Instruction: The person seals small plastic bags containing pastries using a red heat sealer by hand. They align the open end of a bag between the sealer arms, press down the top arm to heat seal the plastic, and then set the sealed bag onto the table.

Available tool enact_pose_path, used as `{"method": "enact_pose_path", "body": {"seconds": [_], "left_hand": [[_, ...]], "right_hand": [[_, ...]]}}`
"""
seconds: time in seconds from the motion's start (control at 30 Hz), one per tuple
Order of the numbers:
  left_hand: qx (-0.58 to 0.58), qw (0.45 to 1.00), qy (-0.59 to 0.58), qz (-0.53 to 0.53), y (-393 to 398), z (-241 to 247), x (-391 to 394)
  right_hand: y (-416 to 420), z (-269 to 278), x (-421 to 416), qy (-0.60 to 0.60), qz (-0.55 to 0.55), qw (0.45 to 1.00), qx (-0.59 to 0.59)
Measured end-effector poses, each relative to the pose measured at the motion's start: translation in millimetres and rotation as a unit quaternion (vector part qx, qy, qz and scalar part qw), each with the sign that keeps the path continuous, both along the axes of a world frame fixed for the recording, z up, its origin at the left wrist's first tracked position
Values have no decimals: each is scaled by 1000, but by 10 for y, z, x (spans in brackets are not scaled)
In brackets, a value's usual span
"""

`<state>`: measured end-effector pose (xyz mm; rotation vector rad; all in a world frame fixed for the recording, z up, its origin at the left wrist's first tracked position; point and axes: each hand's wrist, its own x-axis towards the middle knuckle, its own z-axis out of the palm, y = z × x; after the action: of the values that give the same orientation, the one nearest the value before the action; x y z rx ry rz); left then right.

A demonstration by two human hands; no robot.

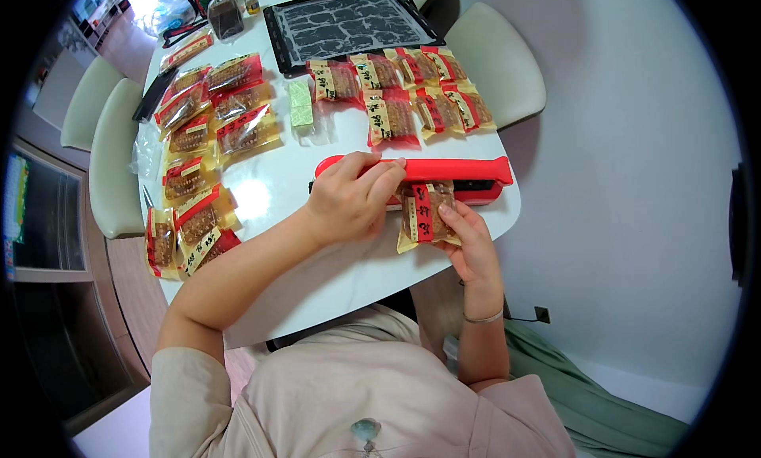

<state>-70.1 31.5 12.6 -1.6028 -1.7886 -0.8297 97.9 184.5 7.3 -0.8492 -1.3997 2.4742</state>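
Observation:
A red impulse heat sealer (464, 171) lies across the near right part of the white table. My left hand (357, 199) rests on its upper arm towards the left end, fingers curled over it. In my right hand (472, 238) is a clear packet of brown snack pieces (437, 211) with a red printed band, held from below with the thumb on its front. The packet's upper edge passes under the sealer's arm. How far it reaches in is hidden.
Similar packets lie at the left (190, 181) and behind the sealer (392, 119). Green-patterned small packs (300, 104) lie between them. Farther back are a black baking tray (357, 21), a bagged dark block (226, 21) and a small jar (251, 0). Pale chairs (493, 65) flank the table (279, 303).

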Motion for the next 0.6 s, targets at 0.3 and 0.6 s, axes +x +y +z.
{"method": "enact_pose_path", "body": {"seconds": [0.3, 0.6], "left_hand": [[7, 1000, 1, 1, 6, 5, -1], [14, 1000, 0, 2, 20, 10, 5]], "right_hand": [[-34, -6, 37, 15, -31, 999, -33], [-28, -147, 0, 64, -72, 994, -45]]}}
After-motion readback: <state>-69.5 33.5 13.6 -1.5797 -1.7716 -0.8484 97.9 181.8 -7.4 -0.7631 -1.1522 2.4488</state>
